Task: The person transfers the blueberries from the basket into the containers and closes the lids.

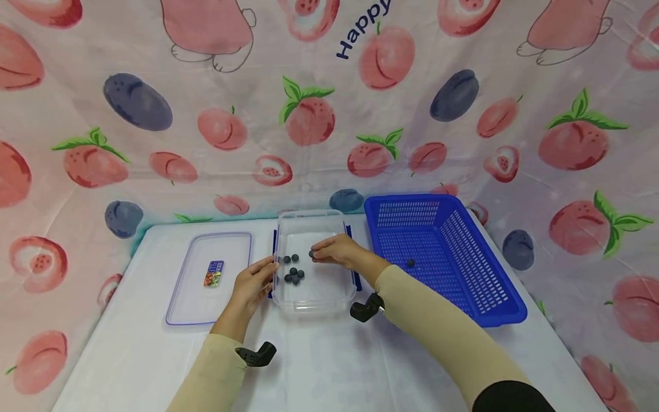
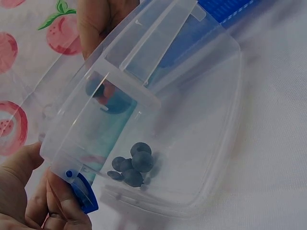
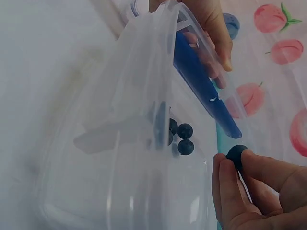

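A clear plastic container [image 1: 314,297] with blue side latches stands in the middle of the table, several blueberries [image 1: 294,273] lying toward its left side. My left hand [image 1: 250,286] grips the container's left rim, its fingers by a blue latch [image 2: 85,194] in the left wrist view. Between thumb and fingertips, my right hand [image 1: 340,252] pinches one blueberry [image 3: 236,155] over the container. Part of that berry is covered by the fingers.
To the right is a blue slotted basket [image 1: 507,312] with one blueberry [image 1: 410,262] in it. A clear lid [image 1: 234,246] with a purplish edge and a colourful label [image 1: 213,273] lies on the left. Behind the white table [image 1: 319,366] hangs a fruit-print cloth [image 1: 309,68].
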`<action>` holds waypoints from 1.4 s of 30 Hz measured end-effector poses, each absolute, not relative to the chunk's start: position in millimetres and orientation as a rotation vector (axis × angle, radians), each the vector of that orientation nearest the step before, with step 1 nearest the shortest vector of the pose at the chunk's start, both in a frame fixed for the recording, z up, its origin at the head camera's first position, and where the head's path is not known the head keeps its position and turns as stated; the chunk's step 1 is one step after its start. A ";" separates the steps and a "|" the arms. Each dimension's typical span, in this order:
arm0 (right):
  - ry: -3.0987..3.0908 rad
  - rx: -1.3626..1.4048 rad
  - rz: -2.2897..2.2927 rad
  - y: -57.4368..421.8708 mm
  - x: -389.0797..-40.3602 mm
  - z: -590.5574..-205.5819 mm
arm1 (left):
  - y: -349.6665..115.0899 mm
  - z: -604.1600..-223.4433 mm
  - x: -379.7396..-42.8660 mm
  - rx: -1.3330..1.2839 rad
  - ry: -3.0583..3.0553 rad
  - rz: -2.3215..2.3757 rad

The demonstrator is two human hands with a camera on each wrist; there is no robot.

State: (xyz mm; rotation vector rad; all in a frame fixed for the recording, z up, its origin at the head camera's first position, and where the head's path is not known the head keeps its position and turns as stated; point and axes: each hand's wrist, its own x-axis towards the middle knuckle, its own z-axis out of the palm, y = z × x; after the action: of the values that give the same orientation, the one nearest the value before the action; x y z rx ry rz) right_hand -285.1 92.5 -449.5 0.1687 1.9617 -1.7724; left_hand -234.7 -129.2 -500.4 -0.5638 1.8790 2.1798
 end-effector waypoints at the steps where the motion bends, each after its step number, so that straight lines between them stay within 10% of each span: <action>1: 1.964 0.175 -1.771 90.8 -286.3 -449.8 | -129.3 -500.7 -235.3 -0.562 1.877 2.180; 29: 1.996 0.134 -1.752 83.6 -290.5 -458.6 | -129.4 -501.2 -236.6 -0.588 1.882 2.172; 42: 1.966 0.113 -1.806 171.9 -305.7 -415.4 | -130.9 -501.7 -240.5 -0.592 1.866 2.171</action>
State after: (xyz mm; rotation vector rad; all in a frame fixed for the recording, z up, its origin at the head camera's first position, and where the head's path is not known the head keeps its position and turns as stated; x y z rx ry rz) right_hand -305.7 171.9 -415.4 0.1129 1.9661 -1.8062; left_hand -240.5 -130.9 -501.7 -0.5924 1.8662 2.1711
